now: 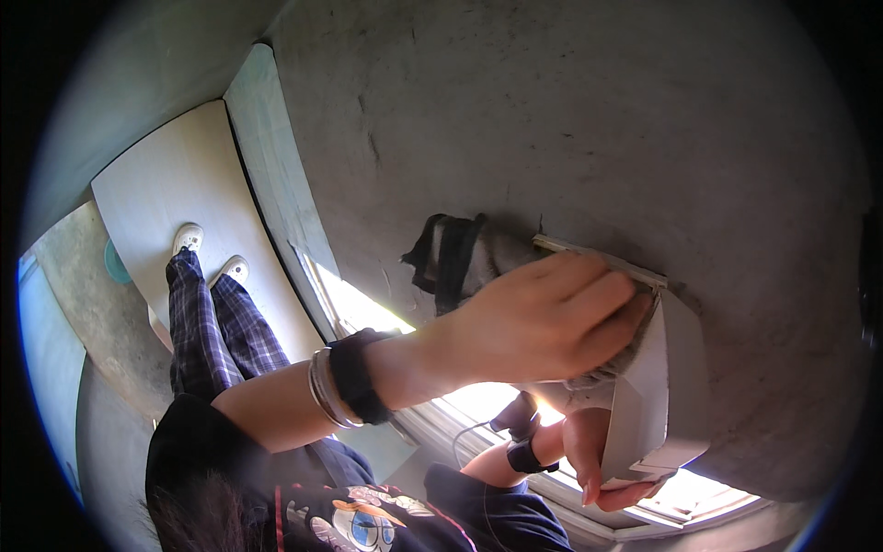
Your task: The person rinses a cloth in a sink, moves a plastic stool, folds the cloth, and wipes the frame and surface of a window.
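My left hand [552,317] is curled at the mouth of an open white cardboard box [641,407], its fingertips hidden. Grey fuzzy cloth [599,376] shows below the knuckles, bunched against the hand. Beyond my wrist lies a dark and grey striped cloth [452,255]; whether it joins the grey piece is hidden behind the hand. My right hand [593,455] supports the box from its lower end, thumb along one face and fingers beneath. The box's thin top rim [600,261] runs behind the left hand, and its lower edge looks torn.
A marked grey plaster surface [586,138] spreads behind the box. Bright window frames [690,500] lie below it. My feet in white clogs [187,238] rest on a pale board [165,159]. A turquoise item [117,262] is partly hidden by the board's edge.
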Motion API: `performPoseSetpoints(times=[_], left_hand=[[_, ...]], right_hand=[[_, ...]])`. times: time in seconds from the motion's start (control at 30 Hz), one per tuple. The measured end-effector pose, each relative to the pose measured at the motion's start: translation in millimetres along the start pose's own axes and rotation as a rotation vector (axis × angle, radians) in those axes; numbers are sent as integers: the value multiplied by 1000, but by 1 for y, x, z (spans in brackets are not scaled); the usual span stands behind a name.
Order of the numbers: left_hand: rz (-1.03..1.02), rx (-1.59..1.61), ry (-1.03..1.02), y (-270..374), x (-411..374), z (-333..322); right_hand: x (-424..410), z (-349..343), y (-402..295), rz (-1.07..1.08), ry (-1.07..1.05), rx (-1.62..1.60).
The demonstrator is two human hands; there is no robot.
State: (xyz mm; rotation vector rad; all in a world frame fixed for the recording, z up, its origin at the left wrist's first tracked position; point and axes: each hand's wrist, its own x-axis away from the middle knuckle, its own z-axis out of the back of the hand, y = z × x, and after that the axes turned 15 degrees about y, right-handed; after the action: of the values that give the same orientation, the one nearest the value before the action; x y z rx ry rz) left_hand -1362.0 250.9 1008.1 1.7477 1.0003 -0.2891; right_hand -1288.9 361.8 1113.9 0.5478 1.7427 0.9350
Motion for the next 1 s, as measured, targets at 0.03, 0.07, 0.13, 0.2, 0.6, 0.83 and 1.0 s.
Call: performPoseSetpoints(times=[0.03,0.07,0.13,0.2,0.6,0.83,1.0], left_hand=[[11,4,2,0,-1,0],[22,8,3,1,-2,1],[25,15,1,-1,1,3],[16,31,-10,-8,6,6],[76,-24,27,-2,6,1],[32,-15,39,4,-3,-7],[12,-17,1,-3,4,0]], right_hand=[[0,-1,0,-4,-7,-11],[-1,-3,0,-8,-15,-21],[-2,5,-2,3,-91,74],[-4,22,-3,30,-200,214],[-3,9,-4,74,-107,262],[7,3,2,-16,54,88],[7,12,9,16,18,149]])
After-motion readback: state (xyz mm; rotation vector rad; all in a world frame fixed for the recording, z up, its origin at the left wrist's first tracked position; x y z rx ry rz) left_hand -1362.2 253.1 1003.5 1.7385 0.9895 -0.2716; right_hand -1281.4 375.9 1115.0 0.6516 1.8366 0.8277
